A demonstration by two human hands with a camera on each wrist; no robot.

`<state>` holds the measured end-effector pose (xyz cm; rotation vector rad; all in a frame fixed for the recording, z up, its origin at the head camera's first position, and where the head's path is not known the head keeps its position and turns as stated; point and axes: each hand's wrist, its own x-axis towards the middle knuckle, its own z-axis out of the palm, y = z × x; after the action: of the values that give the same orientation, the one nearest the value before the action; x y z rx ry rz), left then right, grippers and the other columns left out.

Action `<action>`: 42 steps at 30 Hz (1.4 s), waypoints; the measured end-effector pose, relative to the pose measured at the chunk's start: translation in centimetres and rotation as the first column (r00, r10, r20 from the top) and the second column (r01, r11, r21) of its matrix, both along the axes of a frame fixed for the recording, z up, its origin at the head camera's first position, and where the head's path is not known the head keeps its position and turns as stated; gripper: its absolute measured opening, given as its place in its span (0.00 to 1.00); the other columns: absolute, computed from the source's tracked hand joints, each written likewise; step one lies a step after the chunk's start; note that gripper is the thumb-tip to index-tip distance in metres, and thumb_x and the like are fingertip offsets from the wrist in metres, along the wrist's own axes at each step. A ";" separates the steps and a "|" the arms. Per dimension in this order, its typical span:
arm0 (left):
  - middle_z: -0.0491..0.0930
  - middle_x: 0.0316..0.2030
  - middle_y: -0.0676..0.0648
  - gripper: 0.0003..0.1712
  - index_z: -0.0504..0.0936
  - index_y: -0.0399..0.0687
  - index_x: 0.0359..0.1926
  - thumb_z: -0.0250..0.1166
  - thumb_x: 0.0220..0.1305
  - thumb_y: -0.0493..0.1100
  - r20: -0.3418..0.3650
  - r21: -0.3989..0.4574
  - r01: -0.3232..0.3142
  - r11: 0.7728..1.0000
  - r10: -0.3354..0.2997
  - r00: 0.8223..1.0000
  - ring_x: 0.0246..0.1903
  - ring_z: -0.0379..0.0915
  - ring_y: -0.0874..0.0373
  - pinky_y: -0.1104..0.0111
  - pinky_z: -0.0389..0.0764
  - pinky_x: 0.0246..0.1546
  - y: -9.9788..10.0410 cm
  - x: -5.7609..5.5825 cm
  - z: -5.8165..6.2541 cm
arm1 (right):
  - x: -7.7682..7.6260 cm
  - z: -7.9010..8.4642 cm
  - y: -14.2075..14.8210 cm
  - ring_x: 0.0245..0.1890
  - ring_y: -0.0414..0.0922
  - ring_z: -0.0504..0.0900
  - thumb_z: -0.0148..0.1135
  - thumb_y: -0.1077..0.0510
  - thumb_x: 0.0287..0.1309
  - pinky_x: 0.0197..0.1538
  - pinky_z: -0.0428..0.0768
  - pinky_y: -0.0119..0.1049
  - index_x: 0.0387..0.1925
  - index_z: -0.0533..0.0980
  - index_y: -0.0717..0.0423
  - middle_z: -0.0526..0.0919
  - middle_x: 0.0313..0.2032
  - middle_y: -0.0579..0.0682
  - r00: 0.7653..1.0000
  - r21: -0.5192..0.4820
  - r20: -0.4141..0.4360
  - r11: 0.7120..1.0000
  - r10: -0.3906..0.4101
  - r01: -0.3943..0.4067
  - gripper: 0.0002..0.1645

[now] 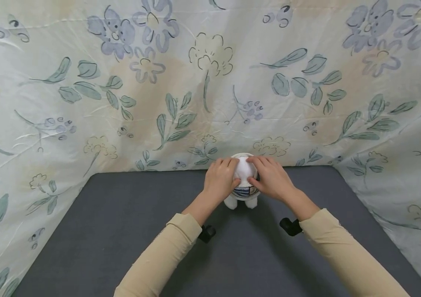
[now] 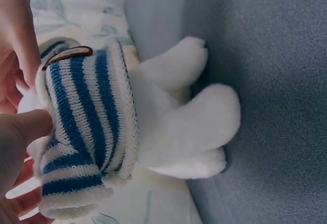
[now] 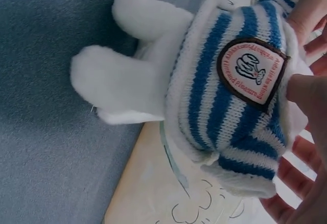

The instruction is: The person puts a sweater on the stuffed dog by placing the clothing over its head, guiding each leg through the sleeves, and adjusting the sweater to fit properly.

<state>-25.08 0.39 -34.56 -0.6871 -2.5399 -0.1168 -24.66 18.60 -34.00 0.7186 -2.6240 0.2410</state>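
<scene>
A white plush toy [image 1: 245, 167] stands upright on the dark grey table, dressed in a blue-and-white striped knitted sweater [image 2: 84, 101]. Its stubby white legs [image 3: 104, 76] show below the hem. My left hand [image 1: 220, 177] grips the sweater at one side of the collar, thumb in front and fingers behind. On the other side my right hand [image 1: 271, 176] grips it likewise, its thumb by the collar above an arched patch [image 3: 253, 73] with red lettering. A short sleeve [image 2: 71, 180] sticks out below the left thumb. The hands hide much of the toy's upper part.
The dark grey table [image 1: 121, 231] reaches back to a floral cloth [image 1: 173, 82] hanging close behind the toy and along both sides. Black wrist devices [image 1: 290, 227] sit under the beige sleeves [image 1: 344, 243].
</scene>
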 end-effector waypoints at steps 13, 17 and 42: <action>0.73 0.53 0.49 0.39 0.67 0.49 0.61 0.67 0.51 0.60 0.147 -0.013 -0.041 0.999 0.042 0.988 0.51 0.70 0.53 0.62 0.72 0.50 0.0 -0.1 0.0 | -0.5 0.0 -0.1 0.46 0.58 0.73 0.69 0.50 0.48 0.44 0.74 0.51 0.55 0.69 0.61 0.74 0.49 0.60 0.996 -0.026 0.086 1.000 0.016 -0.014 0.34; 0.72 0.55 0.49 0.40 0.65 0.51 0.63 0.66 0.52 0.61 0.233 -0.015 -0.055 0.998 0.057 0.971 0.53 0.68 0.53 0.62 0.71 0.52 0.1 -0.2 0.0 | -0.6 -0.1 0.1 0.47 0.57 0.72 0.68 0.50 0.49 0.47 0.72 0.50 0.55 0.69 0.60 0.74 0.51 0.59 0.988 -0.073 0.151 0.997 0.033 -0.022 0.33; 0.75 0.53 0.47 0.36 0.64 0.52 0.64 0.60 0.58 0.60 0.495 0.227 -0.116 0.967 -0.012 0.869 0.47 0.75 0.52 0.59 0.76 0.42 -0.2 -1.0 -1.0 | -1.8 -1.3 0.7 0.36 0.49 0.79 0.62 0.44 0.55 0.32 0.78 0.40 0.57 0.62 0.61 0.78 0.42 0.59 0.911 -0.249 0.413 0.959 -0.021 0.135 0.37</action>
<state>-26.07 0.20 -35.54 -0.5353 -2.9491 -0.6637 -26.47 19.26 -35.35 0.5064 -2.9125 0.7895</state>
